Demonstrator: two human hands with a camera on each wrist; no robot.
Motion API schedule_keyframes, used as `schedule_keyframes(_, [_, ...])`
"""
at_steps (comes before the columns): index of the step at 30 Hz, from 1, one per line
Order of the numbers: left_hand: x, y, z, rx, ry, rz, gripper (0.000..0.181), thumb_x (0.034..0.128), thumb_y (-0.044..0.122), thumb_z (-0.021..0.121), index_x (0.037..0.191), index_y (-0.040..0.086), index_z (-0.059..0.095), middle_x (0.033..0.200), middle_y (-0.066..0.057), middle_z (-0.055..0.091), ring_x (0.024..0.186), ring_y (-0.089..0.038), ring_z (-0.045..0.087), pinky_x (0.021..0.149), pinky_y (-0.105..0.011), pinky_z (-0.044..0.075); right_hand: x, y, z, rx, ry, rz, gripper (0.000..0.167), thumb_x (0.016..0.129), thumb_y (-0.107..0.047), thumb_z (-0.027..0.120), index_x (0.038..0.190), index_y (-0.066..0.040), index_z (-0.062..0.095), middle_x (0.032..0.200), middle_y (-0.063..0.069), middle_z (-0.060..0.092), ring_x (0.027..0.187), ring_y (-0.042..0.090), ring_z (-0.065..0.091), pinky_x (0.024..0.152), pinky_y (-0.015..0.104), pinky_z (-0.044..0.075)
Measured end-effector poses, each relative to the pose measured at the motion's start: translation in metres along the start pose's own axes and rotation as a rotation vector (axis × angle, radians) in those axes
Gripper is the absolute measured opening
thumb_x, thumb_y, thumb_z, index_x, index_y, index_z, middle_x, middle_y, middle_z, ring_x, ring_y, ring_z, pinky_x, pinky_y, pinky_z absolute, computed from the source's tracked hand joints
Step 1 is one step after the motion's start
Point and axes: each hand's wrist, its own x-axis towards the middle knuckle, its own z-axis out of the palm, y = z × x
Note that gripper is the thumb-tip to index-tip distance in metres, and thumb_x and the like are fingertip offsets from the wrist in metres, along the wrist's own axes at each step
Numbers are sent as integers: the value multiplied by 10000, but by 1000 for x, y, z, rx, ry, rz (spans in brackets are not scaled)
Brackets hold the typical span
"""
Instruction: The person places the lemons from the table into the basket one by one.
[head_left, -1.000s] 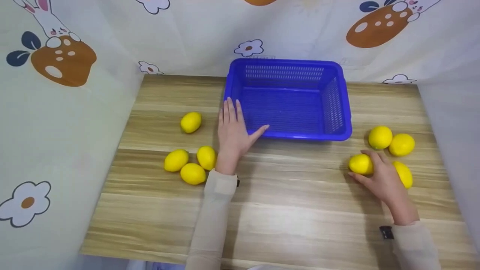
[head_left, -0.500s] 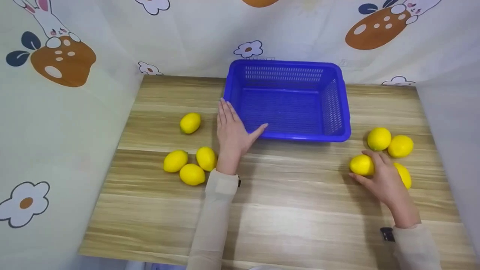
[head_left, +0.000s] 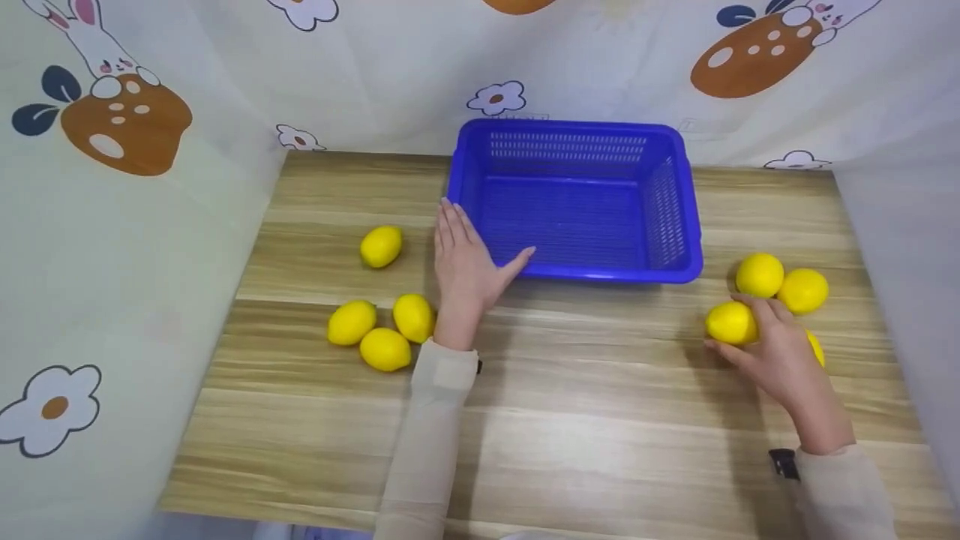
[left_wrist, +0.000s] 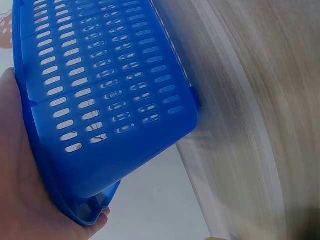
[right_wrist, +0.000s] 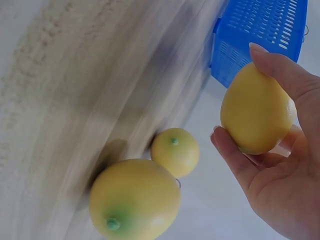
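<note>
My right hand [head_left: 784, 352] grips a yellow lemon [head_left: 730, 323] between thumb and fingers at the right of the table. In the right wrist view this lemon [right_wrist: 256, 110] appears raised off the tabletop. Beside and behind the hand lie a lemon [head_left: 760, 275], a second lemon [head_left: 804, 291] and a partly covered lemon [head_left: 816, 348]. With fingers straight and thumb spread, my left hand [head_left: 466, 266] rests on the front left corner of a blue plastic basket [head_left: 600, 274]. The left wrist view shows the basket's slotted side wall [left_wrist: 115, 155] against that hand. No lemon is visible in the basket.
Left of the basket lies a single lemon [head_left: 381, 246]. Nearer the left forearm is a group of lemons [head_left: 385, 349]. Everything stands on a wooden table [head_left: 585, 420]. A patterned curtain [head_left: 375, 82] borders the table's back and sides.
My right hand has moved slightly right and away from me with the lemon, now covering more of the lemon behind it. The left hand has stayed on the basket corner.
</note>
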Motion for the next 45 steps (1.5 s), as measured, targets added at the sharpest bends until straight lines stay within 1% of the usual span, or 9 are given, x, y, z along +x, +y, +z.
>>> schedule_keyframes(7, [-1,1,0,-17,-9,1,1275,922,838,488,1632,-112,21,1728,-307,-44,1637,-396,7,1342,-433,57,5,-3,-8,-5,46,-71,731,779,-61,932,1380,78,541,1254,452,550,1100,632,562,901,799,458])
schedule_keyframes(11, [-1,1,0,-10,-11,-3,1276,922,843,479,1635,-108,16,1730,-303,-53,1638,-391,4,1342,-431,56,8,-6,-14,2,20,-55,736,781,-63,931,1385,78,535,1275,455,537,1125,630,542,910,800,447])
schedule_keyframes(17, [-2,0,-1,-7,-16,-7,1274,924,841,481,1636,-106,12,1731,-298,-65,1639,-391,1,1341,-429,59,13,-14,-25,-1,-39,-10,759,829,-128,913,1421,96,494,1335,456,496,1125,614,531,916,795,450])
schedule_keyframes(21, [-2,-1,-1,-9,-7,-4,1274,924,837,489,1635,-110,19,1730,-304,-59,1637,-402,19,1341,-434,68,16,-17,-30,-7,-43,-25,766,837,-157,912,1423,100,491,1320,447,500,1092,589,537,880,768,470])
schedule_keyframes(26, [-3,-1,0,-2,7,-2,1275,921,838,492,1635,-114,35,1730,-310,-37,1634,-414,54,1340,-439,81,20,-19,-35,-17,-33,-41,755,824,-143,919,1415,76,504,1299,424,521,1059,569,547,854,752,488])
schedule_keyframes(35, [-2,-1,-1,-8,-1,-7,1279,918,840,495,1635,-112,32,1733,-304,-31,1638,-394,41,1341,-436,87,28,-25,-43,-43,-22,-73,719,838,-180,913,1390,60,519,1284,421,541,996,543,555,782,711,524])
schedule_keyframes(40, [-1,0,0,2,-2,-9,1282,916,848,490,1636,-110,33,1734,-301,-26,1639,-388,33,1341,-431,84,33,-28,-48,-47,-42,-68,734,851,-209,907,1402,72,512,1284,418,542,992,547,564,790,701,523])
schedule_keyframes(45, [0,0,0,14,2,-3,1283,914,854,483,1636,-111,41,1732,-304,-25,1638,-394,30,1341,-430,72,38,-30,-52,-42,-72,-52,744,866,-199,896,1426,86,496,1305,404,531,1005,553,566,821,707,525])
